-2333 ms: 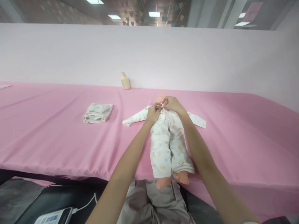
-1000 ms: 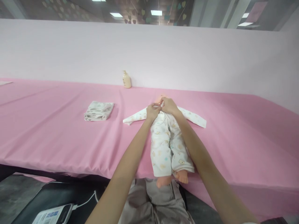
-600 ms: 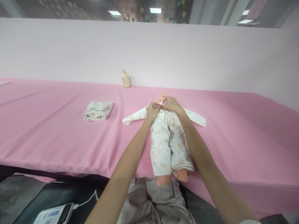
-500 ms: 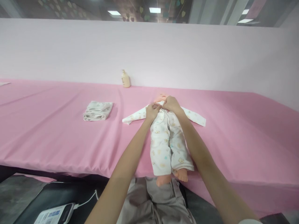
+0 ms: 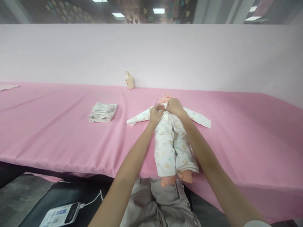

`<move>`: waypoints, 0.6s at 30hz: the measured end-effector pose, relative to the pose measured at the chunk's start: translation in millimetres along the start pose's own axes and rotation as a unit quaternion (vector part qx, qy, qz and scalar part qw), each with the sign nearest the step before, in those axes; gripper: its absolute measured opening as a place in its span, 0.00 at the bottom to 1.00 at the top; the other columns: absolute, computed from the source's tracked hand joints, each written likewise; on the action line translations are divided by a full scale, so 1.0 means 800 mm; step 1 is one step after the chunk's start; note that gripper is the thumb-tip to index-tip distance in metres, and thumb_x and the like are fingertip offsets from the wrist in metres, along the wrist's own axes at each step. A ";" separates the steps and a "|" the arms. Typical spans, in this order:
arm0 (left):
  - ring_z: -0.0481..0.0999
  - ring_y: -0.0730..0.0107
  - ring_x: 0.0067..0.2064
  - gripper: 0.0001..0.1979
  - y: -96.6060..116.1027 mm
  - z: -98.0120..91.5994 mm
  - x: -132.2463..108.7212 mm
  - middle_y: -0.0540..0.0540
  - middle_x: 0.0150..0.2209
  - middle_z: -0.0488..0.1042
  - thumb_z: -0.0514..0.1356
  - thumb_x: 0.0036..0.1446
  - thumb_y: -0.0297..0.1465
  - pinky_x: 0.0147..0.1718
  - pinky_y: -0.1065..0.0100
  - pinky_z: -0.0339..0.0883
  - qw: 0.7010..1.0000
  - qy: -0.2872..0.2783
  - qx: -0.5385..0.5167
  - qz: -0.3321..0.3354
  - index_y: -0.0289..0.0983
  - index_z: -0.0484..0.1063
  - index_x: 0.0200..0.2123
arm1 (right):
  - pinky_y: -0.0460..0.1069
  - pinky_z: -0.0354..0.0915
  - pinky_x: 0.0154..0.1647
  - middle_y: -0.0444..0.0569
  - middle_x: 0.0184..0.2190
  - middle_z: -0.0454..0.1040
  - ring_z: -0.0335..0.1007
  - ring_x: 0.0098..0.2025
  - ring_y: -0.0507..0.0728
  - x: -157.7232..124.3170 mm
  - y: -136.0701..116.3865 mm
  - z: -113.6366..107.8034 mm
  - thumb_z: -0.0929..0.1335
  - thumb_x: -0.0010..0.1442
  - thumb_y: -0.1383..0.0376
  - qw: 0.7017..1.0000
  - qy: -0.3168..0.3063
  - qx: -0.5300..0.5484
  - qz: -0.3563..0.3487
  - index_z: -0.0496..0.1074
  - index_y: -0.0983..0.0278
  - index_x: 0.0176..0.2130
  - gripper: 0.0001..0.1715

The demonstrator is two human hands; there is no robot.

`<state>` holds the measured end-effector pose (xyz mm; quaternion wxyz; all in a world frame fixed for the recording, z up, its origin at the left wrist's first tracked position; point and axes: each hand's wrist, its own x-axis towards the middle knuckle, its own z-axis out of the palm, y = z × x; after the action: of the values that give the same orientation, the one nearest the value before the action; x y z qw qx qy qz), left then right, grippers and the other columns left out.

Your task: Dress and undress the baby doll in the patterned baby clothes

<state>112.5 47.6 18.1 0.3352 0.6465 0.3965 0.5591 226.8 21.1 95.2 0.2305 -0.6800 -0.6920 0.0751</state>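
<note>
Pink-draped bench (image 5: 47,126) under a pale wall (image 5: 189,56), both hands at a doll's collar.

On the cloth a doll (image 5: 170,145) lies on its back in a white printed suit (image 5: 165,151), bare feet poking over the near edge, sleeves spread out to each side. Left hand (image 5: 156,114) and right hand (image 5: 174,106) meet at the neck of the suit, fingertips touching, each curled and pinching the fabric there. They hide nearly all of the doll's head; only a sliver of it shows behind them. Well to the left lies a folded cloth (image 5: 103,112). Against the wall stands a cream bottle (image 5: 129,80), its contents impossible to make out. Below the bench, a small device (image 5: 62,214) with a white cable is partly cut off.
</note>
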 end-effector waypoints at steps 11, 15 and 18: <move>0.77 0.65 0.41 0.15 0.012 0.008 -0.001 0.43 0.38 0.79 0.57 0.50 0.26 0.43 0.66 0.67 0.996 -0.061 -0.041 -0.047 0.34 0.73 0.43 | 0.45 0.68 0.31 0.50 0.16 0.72 0.72 0.23 0.54 -0.009 -0.005 -0.027 0.67 0.46 0.74 0.995 -0.051 -0.005 0.085 0.74 0.71 0.28 0.06; 0.76 0.66 0.37 0.19 0.016 0.011 -0.001 0.42 0.37 0.78 0.60 0.48 0.28 0.38 0.67 0.67 0.982 -0.060 -0.129 -0.125 0.32 0.72 0.46 | 0.46 0.67 0.30 0.50 0.16 0.72 0.71 0.21 0.54 -0.010 -0.002 -0.028 0.67 0.45 0.73 0.995 -0.046 0.005 0.094 0.74 0.71 0.27 0.05; 0.75 0.68 0.36 0.19 0.022 0.010 -0.002 0.42 0.36 0.78 0.61 0.46 0.28 0.36 0.69 0.66 0.975 -0.045 -0.159 -0.150 0.32 0.72 0.45 | 0.46 0.66 0.29 0.49 0.16 0.71 0.70 0.23 0.54 -0.008 0.000 -0.024 0.66 0.45 0.74 0.997 -0.035 -0.002 0.075 0.74 0.70 0.23 0.05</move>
<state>122.7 38.4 31.7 0.5314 0.5425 0.3797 0.5283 234.5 10.8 111.0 0.1990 -0.7274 -0.6467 0.1144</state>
